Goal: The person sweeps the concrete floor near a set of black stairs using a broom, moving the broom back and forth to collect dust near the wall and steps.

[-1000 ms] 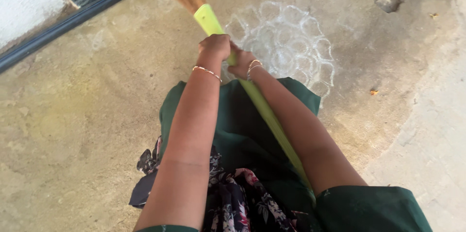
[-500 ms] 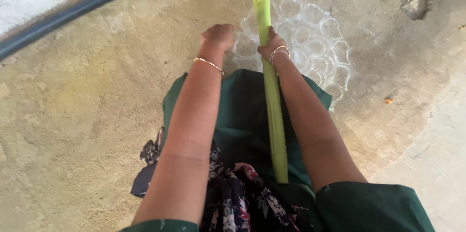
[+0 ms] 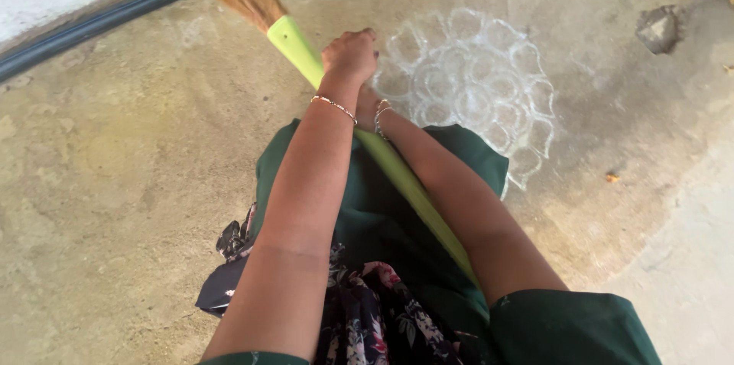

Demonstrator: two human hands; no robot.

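Both hands (image 3: 350, 55) around broom handle (image 3: 294, 44)

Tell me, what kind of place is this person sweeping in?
Probably an outdoor yard or doorstep of a home. The ground is rough concrete floor with a white chalk pattern drawn on it, a dark pipe runs along a wall, and both hands hold a broom.

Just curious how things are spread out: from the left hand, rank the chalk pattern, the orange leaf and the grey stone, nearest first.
From the left hand:
1. Chalk pattern, just to its right.
2. Orange leaf, lower right.
3. Grey stone, far right, near the top.
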